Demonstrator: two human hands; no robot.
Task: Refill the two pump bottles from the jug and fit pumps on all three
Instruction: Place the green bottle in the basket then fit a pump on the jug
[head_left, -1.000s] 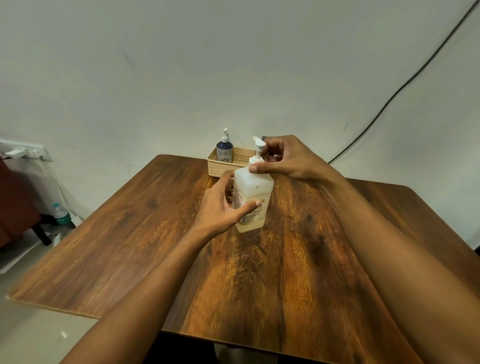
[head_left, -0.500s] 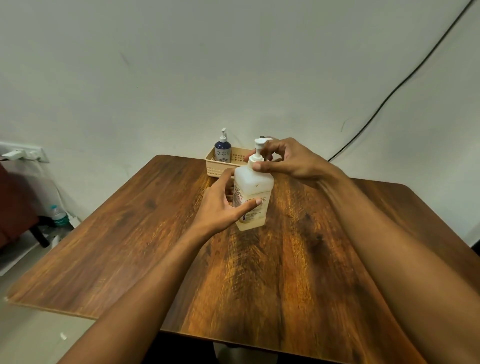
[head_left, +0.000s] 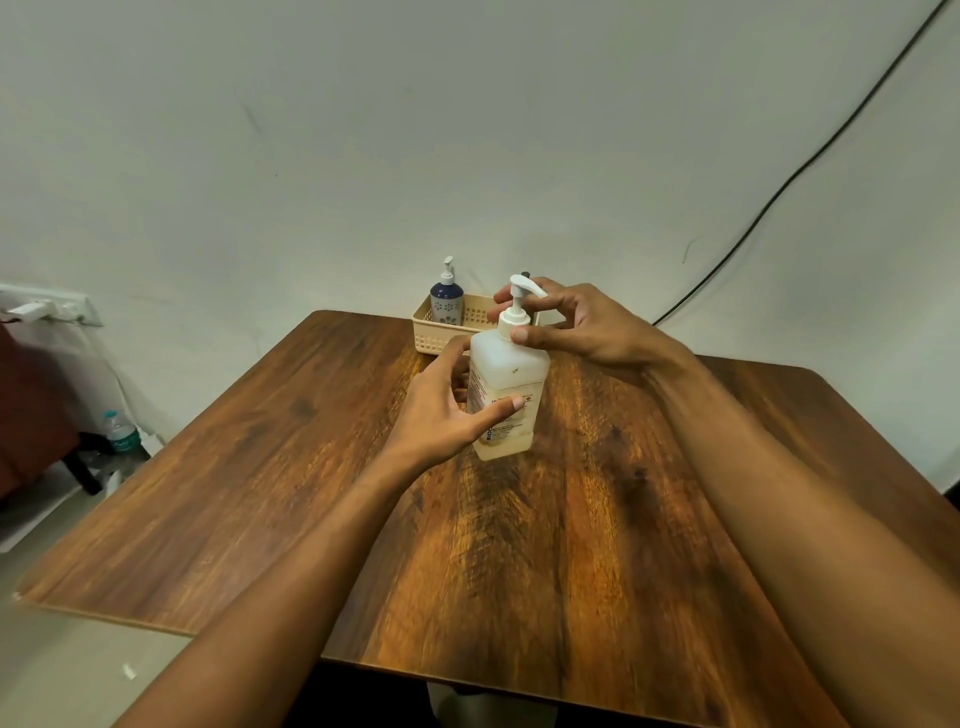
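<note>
A translucent white square jug (head_left: 511, 382) with a label and pale liquid in its bottom stands upright on the wooden table (head_left: 519, 545). A white pump (head_left: 519, 301) sits in its neck, spout pointing right. My left hand (head_left: 447, 410) wraps the jug's left side, thumb across the label. My right hand (head_left: 576, 325) grips the pump's collar with thumb and fingers. A dark blue pump bottle (head_left: 447, 304) with white flower print and a white pump stands in the beige basket (head_left: 441, 332) behind the jug. A third bottle is not visible.
The basket sits at the table's far edge against the white wall. A black cable (head_left: 779, 187) runs diagonally down the wall at right. Left of the table are a wall socket strip (head_left: 47, 309), a plastic water bottle (head_left: 122, 434) on the floor and a dark chair.
The pump spout has turned from pointing toward me-left to pointing right as my right hand's fingers shifted around the collar. The jug and left hand stay in place.
</note>
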